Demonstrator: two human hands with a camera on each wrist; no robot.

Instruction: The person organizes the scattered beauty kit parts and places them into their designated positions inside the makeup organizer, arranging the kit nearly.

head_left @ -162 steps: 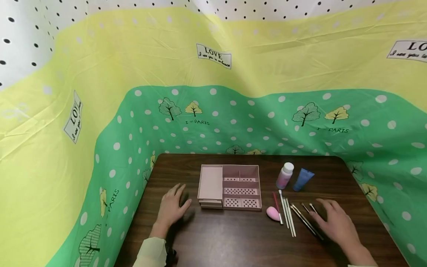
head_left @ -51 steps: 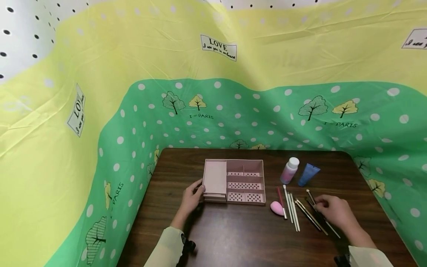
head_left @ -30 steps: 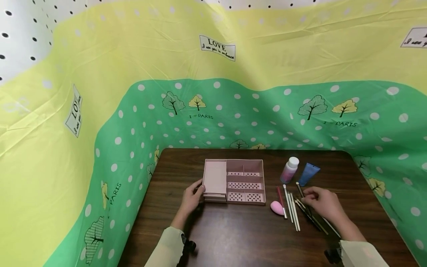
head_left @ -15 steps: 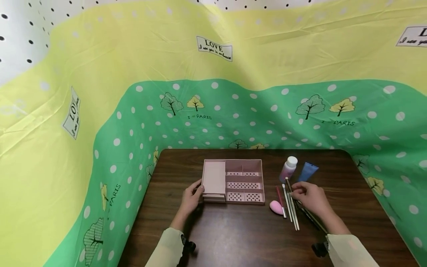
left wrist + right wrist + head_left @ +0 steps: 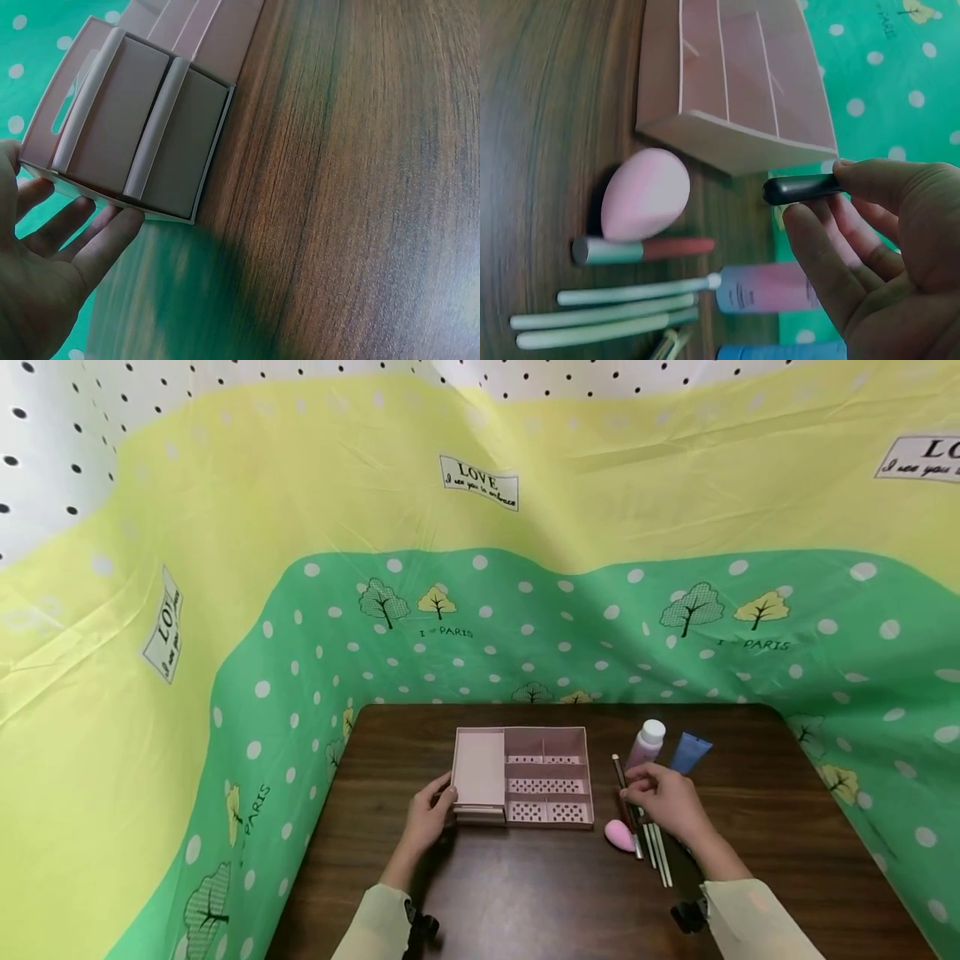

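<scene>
Right hand [image 5: 663, 797]: pinches a dark-handled makeup brush [image 5: 802, 189] between thumb and fingers, over the worktop [image 5: 517, 902], to the right of the organizer
Left hand [image 5: 430, 818]: fingers fairly straight, touching the left side of the pink organizer [image 5: 480, 768]
Organizer: rests on the worktop, two drawers at the left, open compartments at the right
Pink makeup sponge [image 5: 646, 195]: just beside a red-handled brush [image 5: 679, 247]
Three pale brushes [image 5: 604, 314]: lying between the red-handled brush and the right forearm
White-capped bottle [image 5: 647, 745]: upright, near the blue tube [image 5: 688, 753]
</scene>
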